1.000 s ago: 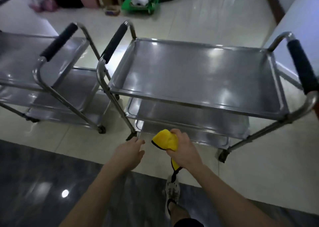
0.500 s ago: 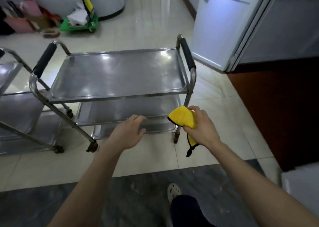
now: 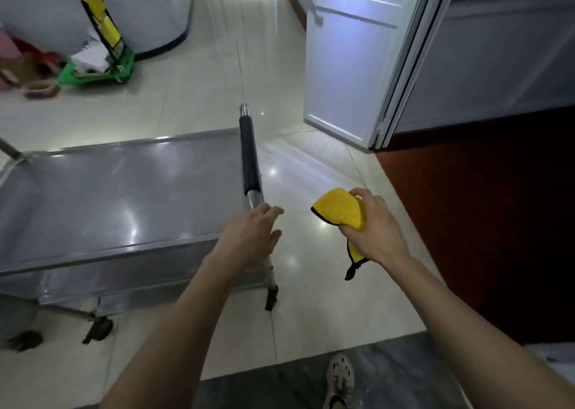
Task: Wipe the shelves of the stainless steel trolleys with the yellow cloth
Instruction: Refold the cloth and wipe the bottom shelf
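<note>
- The right hand [image 3: 378,231] grips the cloth [image 3: 339,211]: its fingers are curled tight round the bunched yellow fabric, thumb on top.
- The cloth is held in the air to the right of the trolley [image 3: 124,253], apart from it. A black-edged tail of the cloth hangs below the hand.
- The left hand [image 3: 252,240] reaches forward with its fingers straight and slightly spread, holding nothing.
- It lies over the bare steel tube at the trolley's near right corner, just below the handle [image 3: 249,159]. Whether it touches the tube cannot be told.
- The handle is a black grip on a steel tube, running away from the person along the trolley's right end.
- The top shelf [image 3: 109,197] is a shallow steel tray that shines with ceiling-light reflections.
- The lower shelf [image 3: 140,281] shows beneath it, partly hidden by the left forearm.
- A green cart [image 3: 93,72] stands at far left with white papers in it and a yellow-and-black item leaning upright.
- The floor [image 3: 202,97] is pale glossy tile, with a dark stone band [image 3: 264,387] nearest the person.
- One foot in a pale shoe [image 3: 340,380] stands on that band.
- A white door [image 3: 342,66] stands open at the right, beside a dark red-brown panel [image 3: 482,222].
</note>
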`<state>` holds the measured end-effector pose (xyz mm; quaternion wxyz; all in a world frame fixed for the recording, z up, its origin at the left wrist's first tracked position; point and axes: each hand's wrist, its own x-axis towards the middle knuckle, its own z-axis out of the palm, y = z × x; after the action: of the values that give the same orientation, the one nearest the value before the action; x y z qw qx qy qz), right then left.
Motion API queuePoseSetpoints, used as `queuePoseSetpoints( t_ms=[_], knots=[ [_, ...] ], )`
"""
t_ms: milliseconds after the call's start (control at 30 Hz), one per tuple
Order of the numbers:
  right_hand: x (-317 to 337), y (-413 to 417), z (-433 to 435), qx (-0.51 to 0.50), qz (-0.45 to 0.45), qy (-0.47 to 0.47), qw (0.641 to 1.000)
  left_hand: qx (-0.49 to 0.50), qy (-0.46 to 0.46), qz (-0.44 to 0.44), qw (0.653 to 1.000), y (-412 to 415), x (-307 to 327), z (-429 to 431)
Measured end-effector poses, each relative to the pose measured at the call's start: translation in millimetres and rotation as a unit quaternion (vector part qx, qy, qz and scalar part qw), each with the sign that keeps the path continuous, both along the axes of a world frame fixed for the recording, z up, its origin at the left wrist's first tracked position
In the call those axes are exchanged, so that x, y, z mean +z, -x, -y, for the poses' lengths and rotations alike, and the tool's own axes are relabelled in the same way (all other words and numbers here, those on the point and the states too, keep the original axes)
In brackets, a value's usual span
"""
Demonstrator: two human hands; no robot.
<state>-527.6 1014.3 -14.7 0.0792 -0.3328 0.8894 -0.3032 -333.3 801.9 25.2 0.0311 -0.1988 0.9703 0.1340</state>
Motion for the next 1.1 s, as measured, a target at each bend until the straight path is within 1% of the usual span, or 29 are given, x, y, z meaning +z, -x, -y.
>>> queuePoseSetpoints(
  t_ms=[133,300,433,567,667,767,867,933,1033,1100],
  knots=[
    [4.0,92.6,22.7,0.028,0.007,0.002,1.0,0.011,-0.009,0.01,1.0,88.7,-1.5,10.3],
    [3.1,199.3,76.3,0.06,0.01,0.018,0.998,0.042,-0.001,0.038,0.998,182.2,-11.3,54.8],
    [-8.4,291.0,134.0,0.08,0.021,0.02,0.996,0.078,-0.005,0.047,0.996,266.5,-29.6,114.7],
    [-17.9,392.4,196.7,0.102,0.035,0.013,0.994,0.108,-0.044,0.054,0.992,370.0,-48.9,185.1],
    [-11.4,463.7,240.9,0.127,0.046,-0.004,0.991,0.118,-0.07,0.065,0.988,441.6,-48.3,224.9],
    [-7.0,530.3,287.5,0.134,0.049,-0.003,0.99,0.118,-0.074,0.06,0.988,502.2,-43.7,267.2],
    [-9.6,591.8,348.2,0.157,0.043,0.002,0.987,0.143,-0.067,0.053,0.986,548.9,-40.8,320.3],
    [-13.5,627.1,401.2,0.191,0.04,0.008,0.981,0.174,-0.067,0.052,0.981,572.2,-45.5,357.7],
    [-23.8,669.2,490.0,0.261,0.038,0.01,0.965,0.238,-0.067,0.056,0.967,596.2,-53.4,413.0],
    [-28.2,687.6,552.0,0.32,0.04,0.01,0.947,0.297,-0.067,0.054,0.951,601.9,-56.8,445.7]
  ],
)
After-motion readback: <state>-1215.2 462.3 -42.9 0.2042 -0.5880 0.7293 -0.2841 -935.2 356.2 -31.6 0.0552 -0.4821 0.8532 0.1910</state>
